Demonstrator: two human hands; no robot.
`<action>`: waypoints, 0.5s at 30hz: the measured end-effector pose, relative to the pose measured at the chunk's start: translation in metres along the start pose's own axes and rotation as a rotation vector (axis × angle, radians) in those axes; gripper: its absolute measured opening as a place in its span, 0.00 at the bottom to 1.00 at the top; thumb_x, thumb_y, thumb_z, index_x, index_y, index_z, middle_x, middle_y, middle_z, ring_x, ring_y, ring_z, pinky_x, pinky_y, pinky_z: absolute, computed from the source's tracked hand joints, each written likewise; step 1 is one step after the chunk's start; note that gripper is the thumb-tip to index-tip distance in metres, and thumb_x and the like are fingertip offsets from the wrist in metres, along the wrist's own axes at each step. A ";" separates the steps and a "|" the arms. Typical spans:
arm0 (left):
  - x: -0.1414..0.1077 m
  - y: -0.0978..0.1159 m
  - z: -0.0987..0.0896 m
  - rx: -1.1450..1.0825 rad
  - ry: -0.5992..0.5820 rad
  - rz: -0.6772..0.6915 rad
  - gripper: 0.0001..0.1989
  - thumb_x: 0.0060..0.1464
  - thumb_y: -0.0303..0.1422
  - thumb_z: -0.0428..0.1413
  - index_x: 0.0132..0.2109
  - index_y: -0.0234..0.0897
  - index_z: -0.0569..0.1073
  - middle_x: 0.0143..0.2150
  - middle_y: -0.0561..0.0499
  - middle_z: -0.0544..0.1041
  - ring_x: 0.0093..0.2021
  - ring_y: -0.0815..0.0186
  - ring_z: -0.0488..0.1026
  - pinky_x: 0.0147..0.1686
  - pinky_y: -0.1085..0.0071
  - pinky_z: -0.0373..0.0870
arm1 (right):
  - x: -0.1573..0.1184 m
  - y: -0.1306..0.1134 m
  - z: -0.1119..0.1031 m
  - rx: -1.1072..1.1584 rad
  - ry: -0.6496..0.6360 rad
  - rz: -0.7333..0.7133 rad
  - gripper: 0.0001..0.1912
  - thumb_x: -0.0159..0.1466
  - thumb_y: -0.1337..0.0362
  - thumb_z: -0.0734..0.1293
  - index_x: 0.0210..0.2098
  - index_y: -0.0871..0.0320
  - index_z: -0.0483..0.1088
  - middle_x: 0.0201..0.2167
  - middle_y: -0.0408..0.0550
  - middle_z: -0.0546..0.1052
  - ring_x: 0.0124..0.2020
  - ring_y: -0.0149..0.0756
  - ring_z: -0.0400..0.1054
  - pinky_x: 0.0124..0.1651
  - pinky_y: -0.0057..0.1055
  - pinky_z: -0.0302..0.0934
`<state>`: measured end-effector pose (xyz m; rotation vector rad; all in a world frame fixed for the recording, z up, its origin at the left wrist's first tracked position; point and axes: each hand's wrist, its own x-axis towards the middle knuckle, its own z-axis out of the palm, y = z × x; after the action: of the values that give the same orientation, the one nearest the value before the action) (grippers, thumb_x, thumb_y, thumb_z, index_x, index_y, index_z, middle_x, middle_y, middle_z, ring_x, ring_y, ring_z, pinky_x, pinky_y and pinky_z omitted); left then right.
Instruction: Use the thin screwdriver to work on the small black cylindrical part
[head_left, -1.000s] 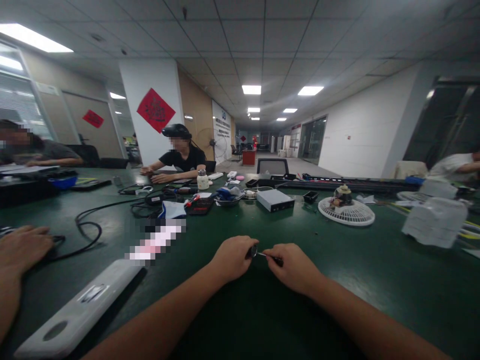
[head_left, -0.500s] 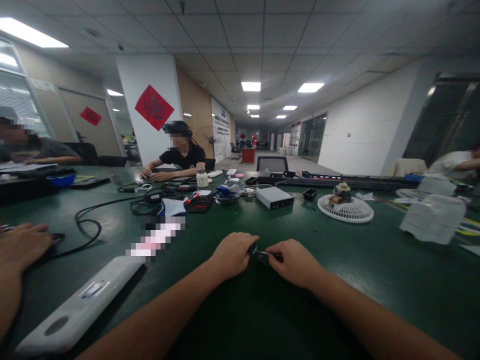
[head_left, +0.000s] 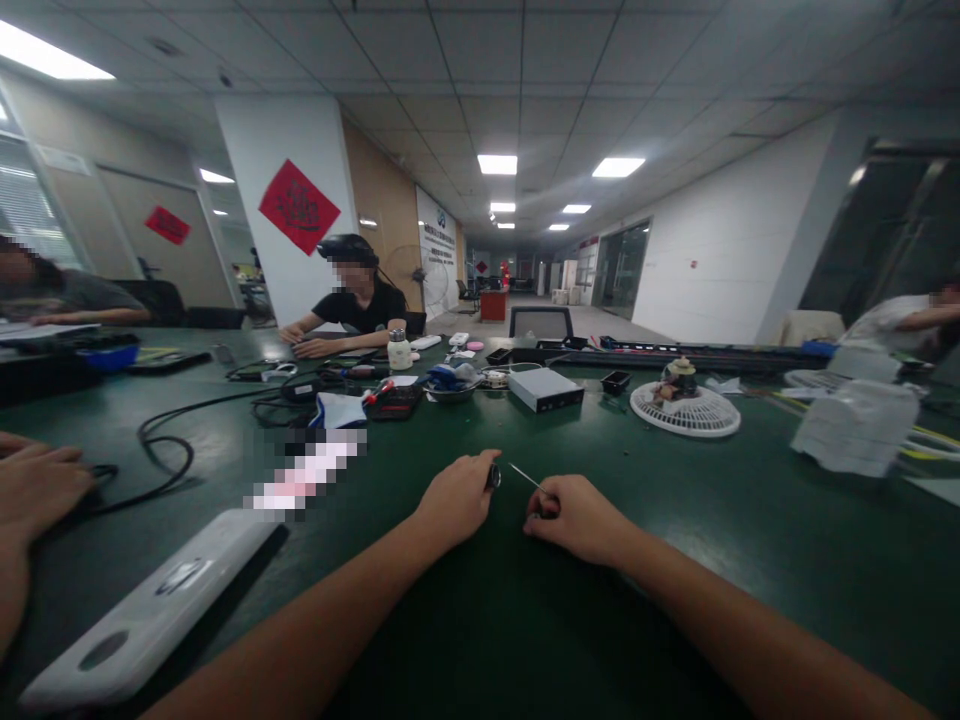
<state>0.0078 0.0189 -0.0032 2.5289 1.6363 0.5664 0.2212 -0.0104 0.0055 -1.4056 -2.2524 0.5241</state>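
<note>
Over the near middle of the green table, my left hand (head_left: 456,505) is closed on a small dark round piece (head_left: 493,476) with a shiny rim. Most of that piece is hidden by the fingers. My right hand (head_left: 577,518) is closed on a thin metal tool (head_left: 529,478) with a slim shaft. The shaft slants up and left, and its tip stands just right of the round piece, apart from it. The tool's other end lies hidden in my fist, so its kind cannot be made out.
A long white casing (head_left: 154,605) lies at the near left, beside another person's hand (head_left: 45,480). Black cables (head_left: 169,440) curl behind it. Farther back are a silver box-shaped drive (head_left: 545,390), a white fan grille (head_left: 685,412) and a clear plastic-wrapped item (head_left: 855,428). A person sits across.
My hands have drawn slightly apart. The tool's shaft now points up and left, clear of the round piece, where before it reached toward it nearly level. The camera view has shifted a little.
</note>
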 end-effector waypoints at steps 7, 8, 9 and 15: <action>-0.003 0.006 -0.003 -0.006 -0.007 0.052 0.16 0.58 0.31 0.54 0.54 0.42 0.70 0.48 0.47 0.76 0.49 0.58 0.72 0.48 0.64 0.67 | 0.000 0.004 0.003 0.087 0.072 -0.028 0.03 0.55 0.69 0.69 0.25 0.58 0.71 0.24 0.40 0.75 0.26 0.30 0.68 0.28 0.24 0.57; -0.004 0.008 -0.004 -0.008 -0.014 0.067 0.15 0.57 0.32 0.54 0.52 0.42 0.71 0.46 0.48 0.76 0.48 0.59 0.72 0.46 0.64 0.67 | 0.001 0.004 0.003 0.098 0.092 -0.033 0.03 0.55 0.70 0.68 0.26 0.59 0.71 0.25 0.41 0.75 0.26 0.30 0.68 0.29 0.24 0.58; -0.004 0.010 -0.005 -0.010 -0.023 0.085 0.13 0.57 0.32 0.55 0.50 0.43 0.71 0.45 0.48 0.76 0.46 0.59 0.72 0.44 0.65 0.67 | 0.001 0.004 0.003 0.109 0.110 -0.037 0.04 0.55 0.72 0.67 0.26 0.59 0.71 0.25 0.41 0.76 0.26 0.31 0.69 0.30 0.24 0.60; -0.008 0.022 -0.010 -0.021 -0.039 0.189 0.15 0.56 0.36 0.58 0.51 0.46 0.72 0.45 0.51 0.75 0.47 0.60 0.70 0.45 0.65 0.65 | 0.004 0.005 0.002 0.167 0.204 -0.037 0.10 0.53 0.78 0.63 0.28 0.58 0.71 0.32 0.45 0.79 0.34 0.35 0.73 0.37 0.27 0.62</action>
<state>0.0204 0.0011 0.0098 2.6789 1.3808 0.5419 0.2222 -0.0048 0.0013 -1.2707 -2.0206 0.5190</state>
